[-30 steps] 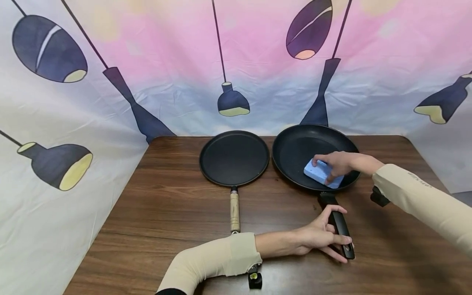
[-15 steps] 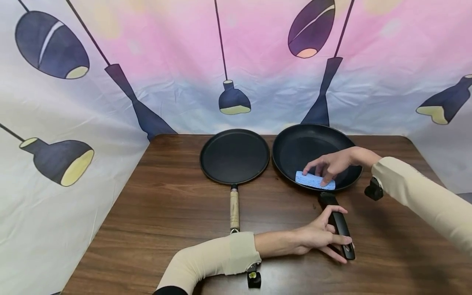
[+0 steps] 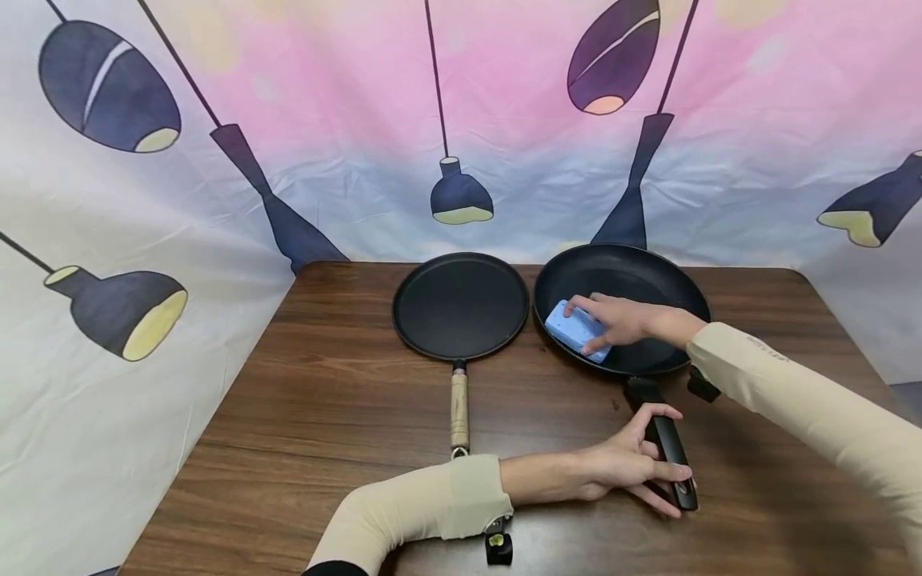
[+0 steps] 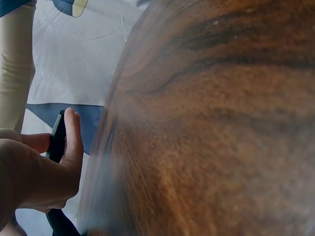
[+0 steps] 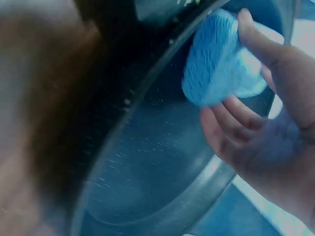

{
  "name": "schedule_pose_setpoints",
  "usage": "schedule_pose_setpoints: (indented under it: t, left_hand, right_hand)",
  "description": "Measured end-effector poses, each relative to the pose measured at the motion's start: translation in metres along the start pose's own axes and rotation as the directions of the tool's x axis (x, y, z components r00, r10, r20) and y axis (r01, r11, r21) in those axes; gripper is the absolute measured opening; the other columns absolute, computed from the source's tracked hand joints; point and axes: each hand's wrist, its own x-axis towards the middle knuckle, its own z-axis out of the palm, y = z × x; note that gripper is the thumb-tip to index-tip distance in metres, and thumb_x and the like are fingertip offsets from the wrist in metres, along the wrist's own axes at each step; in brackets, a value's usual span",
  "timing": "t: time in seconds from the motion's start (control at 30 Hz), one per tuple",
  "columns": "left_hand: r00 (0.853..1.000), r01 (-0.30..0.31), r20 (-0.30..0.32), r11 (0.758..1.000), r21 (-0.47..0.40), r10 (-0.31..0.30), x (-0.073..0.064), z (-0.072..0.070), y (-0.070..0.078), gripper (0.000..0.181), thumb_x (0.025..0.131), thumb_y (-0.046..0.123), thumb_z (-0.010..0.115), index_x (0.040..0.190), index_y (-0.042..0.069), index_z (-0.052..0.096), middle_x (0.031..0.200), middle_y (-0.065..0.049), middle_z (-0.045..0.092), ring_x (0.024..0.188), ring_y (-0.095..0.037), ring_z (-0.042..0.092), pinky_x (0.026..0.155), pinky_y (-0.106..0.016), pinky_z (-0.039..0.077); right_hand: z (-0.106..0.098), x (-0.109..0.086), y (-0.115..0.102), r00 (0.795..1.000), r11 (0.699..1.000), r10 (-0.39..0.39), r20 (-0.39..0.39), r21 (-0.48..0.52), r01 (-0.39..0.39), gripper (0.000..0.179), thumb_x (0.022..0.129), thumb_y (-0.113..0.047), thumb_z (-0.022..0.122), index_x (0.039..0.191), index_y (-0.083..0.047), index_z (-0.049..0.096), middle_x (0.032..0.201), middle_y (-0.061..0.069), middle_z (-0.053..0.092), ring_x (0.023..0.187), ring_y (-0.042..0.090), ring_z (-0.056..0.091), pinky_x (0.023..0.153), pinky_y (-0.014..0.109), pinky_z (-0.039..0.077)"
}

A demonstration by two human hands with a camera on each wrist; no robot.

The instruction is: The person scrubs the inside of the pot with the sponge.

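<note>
A deep black frying pan [image 3: 627, 272] stands at the back right of the table, its black handle [image 3: 670, 448] pointing toward me. My left hand [image 3: 627, 464] grips that handle between thumb and fingers; in the left wrist view the handle [image 4: 58, 140] shows between them. Inside the pan, at its left front, my right hand [image 3: 619, 320] holds a light blue sponge [image 3: 576, 328] against the surface. The right wrist view shows the sponge [image 5: 214, 59] pinched by thumb and fingertips near the pan wall, with wet specks on the dark surface.
Left of the frying pan lies a flat black crepe pan [image 3: 461, 308] with a wooden handle [image 3: 459, 412]. Both pans rest on a brown wooden table [image 3: 324, 384]. A printed cloth [image 3: 346, 120] hangs behind the table and along its left side.
My right hand has moved the sponge leftward within the frying pan, from its right front to its left front, tipping it on edge midway. The left hand stays on the handle.
</note>
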Motion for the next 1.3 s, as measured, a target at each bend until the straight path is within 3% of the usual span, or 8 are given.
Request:
schedule_pose_setpoints:
  t: [0.27, 0.5, 0.6, 0.77, 0.9, 1.0, 1.1, 1.3]
  left_hand:
    - [1.0, -0.023, -0.002, 1.0, -0.013, 0.023, 0.004, 0.002, -0.006, 0.061, 0.097, -0.012, 0.058, 0.125, 0.04, 0.043, 0.094, -0.014, 0.065, 0.111, -0.061, 0.061, 0.095, -0.07, 0.051]
    - [0.996, -0.078, 0.046, 0.997, -0.019, 0.078, 0.007, -0.001, -0.01, 0.061, 0.097, -0.013, 0.058, 0.129, 0.037, 0.044, 0.088, -0.01, 0.065, 0.115, -0.067, 0.054, 0.088, -0.055, 0.061]
    - [0.995, -0.086, 0.039, 0.996, -0.014, 0.087, 0.007, -0.002, -0.007, 0.062, 0.096, -0.013, 0.058, 0.129, 0.037, 0.044, 0.089, -0.011, 0.065, 0.113, -0.067, 0.055, 0.087, -0.055, 0.061]
    - [0.993, -0.114, 0.035, 0.993, 0.036, 0.113, 0.006, -0.001, -0.007, 0.063, 0.095, -0.012, 0.061, 0.132, 0.036, 0.043, 0.087, -0.009, 0.066, 0.106, -0.065, 0.06, 0.074, -0.051, 0.065]
    - [0.992, -0.125, 0.046, 0.989, 0.079, 0.122, 0.007, 0.0, -0.009, 0.062, 0.096, -0.009, 0.062, 0.132, 0.037, 0.042, 0.085, -0.011, 0.07, 0.103, -0.065, 0.061, 0.065, -0.044, 0.066]
    - [0.991, -0.125, 0.055, 0.989, 0.084, 0.12, 0.008, -0.001, -0.009, 0.06, 0.097, -0.007, 0.061, 0.132, 0.038, 0.04, 0.095, -0.022, 0.075, 0.106, -0.062, 0.062, 0.068, -0.043, 0.066]
    - [0.993, -0.107, 0.065, 0.991, 0.086, 0.102, 0.008, -0.004, -0.005, 0.058, 0.1, -0.005, 0.058, 0.132, 0.038, 0.038, 0.11, -0.027, 0.074, 0.111, -0.058, 0.063, 0.078, -0.048, 0.065]
    - [0.997, -0.058, 0.057, 0.996, 0.074, 0.054, 0.004, -0.006, 0.007, 0.054, 0.102, -0.003, 0.056, 0.131, 0.037, 0.036, 0.114, -0.022, 0.074, 0.113, -0.052, 0.066, 0.093, -0.06, 0.058]
  right_hand:
    - [-0.011, 0.029, 0.006, 0.994, 0.959, 0.064, -0.091, -0.268, -0.087, 0.058, 0.091, -0.026, 0.08, 0.139, -0.027, 0.048, 0.126, 0.024, 0.048, 0.103, 0.035, 0.052, 0.078, 0.048, 0.051]
    - [-0.022, 0.047, 0.021, 0.971, 0.873, 0.119, -0.207, -0.444, -0.202, 0.058, 0.089, -0.02, 0.081, 0.139, -0.028, 0.052, 0.13, 0.03, 0.047, 0.114, 0.046, 0.05, 0.087, 0.057, 0.054]
    - [-0.028, 0.05, 0.028, 0.953, 0.843, 0.156, -0.261, -0.468, -0.266, 0.055, 0.092, -0.016, 0.078, 0.14, -0.024, 0.052, 0.134, 0.034, 0.046, 0.12, 0.051, 0.049, 0.093, 0.061, 0.053]
    - [-0.036, 0.033, 0.04, 0.895, 0.817, 0.319, -0.311, -0.388, -0.426, 0.05, 0.096, -0.008, 0.068, 0.142, -0.014, 0.048, 0.131, 0.041, 0.044, 0.119, 0.056, 0.047, 0.097, 0.065, 0.048]
    - [-0.037, 0.014, 0.053, 0.845, 0.751, 0.434, -0.313, -0.392, -0.531, 0.044, 0.102, -0.003, 0.052, 0.145, -0.011, 0.044, 0.13, 0.046, 0.044, 0.118, 0.059, 0.047, 0.1, 0.065, 0.043]
    - [-0.038, 0.003, 0.059, 0.83, 0.703, 0.465, -0.308, -0.441, -0.557, 0.042, 0.107, -0.002, 0.039, 0.147, -0.013, 0.045, 0.13, 0.044, 0.046, 0.116, 0.056, 0.047, 0.1, 0.063, 0.039]
    - [-0.042, -0.006, 0.059, 0.827, 0.676, 0.482, -0.29, -0.477, -0.562, 0.044, 0.108, 0.0, 0.037, 0.148, -0.014, 0.046, 0.129, 0.042, 0.048, 0.112, 0.052, 0.048, 0.098, 0.061, 0.036]
    - [-0.056, -0.032, 0.044, 0.805, 0.646, 0.549, -0.225, -0.497, -0.579, 0.043, 0.108, -0.007, 0.042, 0.151, -0.006, 0.044, 0.124, 0.039, 0.05, 0.106, 0.046, 0.048, 0.097, 0.056, 0.033]
